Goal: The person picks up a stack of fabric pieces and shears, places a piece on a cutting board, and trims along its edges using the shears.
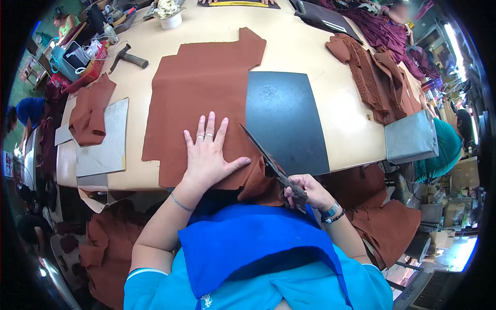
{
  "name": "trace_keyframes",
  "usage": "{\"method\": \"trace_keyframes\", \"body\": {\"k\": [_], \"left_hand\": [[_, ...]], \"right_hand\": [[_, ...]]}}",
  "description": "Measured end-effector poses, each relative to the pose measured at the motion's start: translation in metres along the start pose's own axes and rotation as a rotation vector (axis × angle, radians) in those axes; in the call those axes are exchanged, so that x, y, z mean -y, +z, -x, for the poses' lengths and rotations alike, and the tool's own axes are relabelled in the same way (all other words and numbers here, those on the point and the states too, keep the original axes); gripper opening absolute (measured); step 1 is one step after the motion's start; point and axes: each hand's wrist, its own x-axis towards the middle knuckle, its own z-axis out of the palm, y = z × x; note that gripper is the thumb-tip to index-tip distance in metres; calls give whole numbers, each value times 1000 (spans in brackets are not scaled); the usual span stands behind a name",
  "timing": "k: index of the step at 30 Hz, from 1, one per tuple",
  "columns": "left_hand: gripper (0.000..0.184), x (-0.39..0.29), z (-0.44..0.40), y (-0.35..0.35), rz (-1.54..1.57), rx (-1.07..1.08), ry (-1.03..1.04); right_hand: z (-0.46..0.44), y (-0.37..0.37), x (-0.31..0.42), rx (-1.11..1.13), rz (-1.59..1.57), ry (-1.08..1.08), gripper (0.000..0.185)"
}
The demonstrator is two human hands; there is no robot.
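A large reddish-brown fabric piece [199,88] lies flat on the pale table [356,144]. On its lower part my left hand [206,155] rests palm down with the fingers spread. Its front right corner is bunched and folded near the table edge. My right hand [306,192] is wrapped round the handles of dark scissors [262,151], whose blades point up and left over the fabric's right side. Under that side, a black board [287,119] extends to the right.
At the left are a hammer [128,58], a folded brown piece [93,111], a grey board [116,139] and a red basket [90,72]. Brown pieces [377,77] and a metallic box [412,137] lie right. Other people are around the table, one person's fingers at its far edge.
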Motion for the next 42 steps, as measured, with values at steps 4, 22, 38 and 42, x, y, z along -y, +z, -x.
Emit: {"method": "trace_keyframes", "body": {"k": [4,22,38,42], "left_hand": [[100,-4,3,1,1,-10,-28],[94,27,-12,-5,-31,1,116],[95,4,0,0,-15,-4,58],[95,2,0,0,-9,-4,56]], "right_hand": [[6,2,6,-5,15,24,19],[-2,3,-10,-14,-34,-42,23],[-1,9,-3,-46,-94,-21,18],[6,7,-9,-41,-67,-18,18]]}}
